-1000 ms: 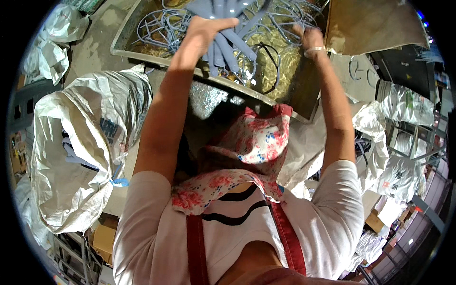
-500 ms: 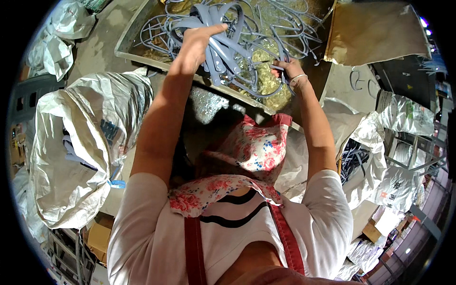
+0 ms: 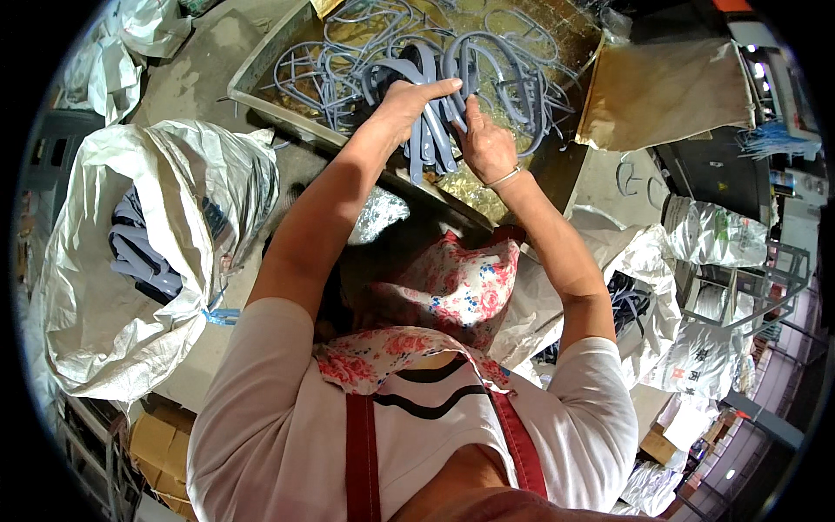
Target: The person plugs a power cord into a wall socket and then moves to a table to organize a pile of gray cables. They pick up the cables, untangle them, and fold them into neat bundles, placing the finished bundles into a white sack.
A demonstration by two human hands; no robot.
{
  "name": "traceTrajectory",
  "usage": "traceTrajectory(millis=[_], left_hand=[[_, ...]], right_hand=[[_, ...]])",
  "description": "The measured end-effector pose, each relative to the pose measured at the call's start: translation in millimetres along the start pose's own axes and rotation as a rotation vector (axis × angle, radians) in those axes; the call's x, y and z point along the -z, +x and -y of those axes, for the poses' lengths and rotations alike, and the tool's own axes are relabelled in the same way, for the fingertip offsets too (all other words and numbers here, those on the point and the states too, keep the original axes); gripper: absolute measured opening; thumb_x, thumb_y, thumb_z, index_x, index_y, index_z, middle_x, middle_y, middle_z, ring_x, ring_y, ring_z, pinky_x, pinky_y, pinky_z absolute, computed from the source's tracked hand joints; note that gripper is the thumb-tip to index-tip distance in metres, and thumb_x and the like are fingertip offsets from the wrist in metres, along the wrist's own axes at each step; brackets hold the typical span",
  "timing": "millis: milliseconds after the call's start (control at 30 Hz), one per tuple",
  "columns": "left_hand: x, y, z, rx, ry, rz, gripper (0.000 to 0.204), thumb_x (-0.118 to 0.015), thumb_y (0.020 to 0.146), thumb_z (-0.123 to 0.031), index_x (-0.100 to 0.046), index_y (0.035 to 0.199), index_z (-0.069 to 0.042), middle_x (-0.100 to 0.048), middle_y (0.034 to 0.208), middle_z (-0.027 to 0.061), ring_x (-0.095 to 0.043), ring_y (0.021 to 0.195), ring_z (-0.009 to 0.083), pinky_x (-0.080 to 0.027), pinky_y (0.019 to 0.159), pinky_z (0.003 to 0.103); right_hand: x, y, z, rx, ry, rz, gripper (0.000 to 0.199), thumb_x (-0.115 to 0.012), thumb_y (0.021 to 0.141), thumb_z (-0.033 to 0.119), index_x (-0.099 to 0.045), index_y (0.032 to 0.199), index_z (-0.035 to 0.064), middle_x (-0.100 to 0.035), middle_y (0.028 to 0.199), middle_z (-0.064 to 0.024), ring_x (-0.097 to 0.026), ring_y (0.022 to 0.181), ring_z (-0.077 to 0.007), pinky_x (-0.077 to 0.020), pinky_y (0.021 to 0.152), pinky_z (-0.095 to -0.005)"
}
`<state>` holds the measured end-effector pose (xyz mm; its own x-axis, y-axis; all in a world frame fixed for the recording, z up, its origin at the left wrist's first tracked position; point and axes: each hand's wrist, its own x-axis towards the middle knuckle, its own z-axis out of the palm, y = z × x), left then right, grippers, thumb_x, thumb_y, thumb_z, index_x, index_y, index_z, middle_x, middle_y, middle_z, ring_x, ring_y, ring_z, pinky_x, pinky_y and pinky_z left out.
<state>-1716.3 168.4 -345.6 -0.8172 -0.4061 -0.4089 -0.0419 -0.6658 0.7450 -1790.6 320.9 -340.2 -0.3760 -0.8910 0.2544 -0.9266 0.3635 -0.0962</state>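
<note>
From afar I see glossy, looped grey-blue strips [image 3: 419, 150] clamped in the left hand [image 3: 403, 108] — whether the right hand [image 3: 490, 150] grips, I can't tell.

Dark characters [image 3: 698, 355], red mark [image 3: 679, 373] on white sack [image 3: 715, 364], right; too small to read.

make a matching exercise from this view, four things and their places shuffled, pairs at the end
1. bundle of flat grey-blue strips
2. blue-tied white woven sack
3. flat brown sheet
4. thin pale bracelet

A. right of the rectangular metal basin
B. around the right wrist
C. in the left hand
D. towards the picture's left edge

Pairs: 1-C, 2-D, 3-A, 4-B
</note>
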Motion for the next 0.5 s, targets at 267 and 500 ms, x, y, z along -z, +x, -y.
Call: traceTrajectory(millis=[267,500], left_hand=[[41.5,22.1,-19.7,-0.167,-0.274,-0.201,0.045,-0.072,0.069,-0.018,-0.055,0.098,0.012,-0.058,0.096,0.0209,-0.06,0.082,0.026,-0.048,0.071,0.035],[53.3,13.5,-35.0,-0.475,0.202,-0.307,0.032,-0.075,0.066,-0.022,-0.063,0.078,0.005,-0.062,0.074,0.0066,-0.057,0.062,0.014,-0.046,0.057,0.028]], right_hand=[[49.1,-34.9,-22.7,0.092,0.103,0.012,0.032,-0.06,0.08,0.02,-0.053,0.11,0.0099,-0.06,0.085,-0.0152,-0.059,0.072,-0.0326,-0.0474,0.061,-0.0375],[84.4,-96.5,-122.2,-0.474,0.117,0.243,0.041,-0.051,0.085,0.039,-0.056,0.109,0.0068,-0.059,0.073,-0.0204,-0.06,0.07,-0.0344,-0.0479,0.061,-0.0392]])
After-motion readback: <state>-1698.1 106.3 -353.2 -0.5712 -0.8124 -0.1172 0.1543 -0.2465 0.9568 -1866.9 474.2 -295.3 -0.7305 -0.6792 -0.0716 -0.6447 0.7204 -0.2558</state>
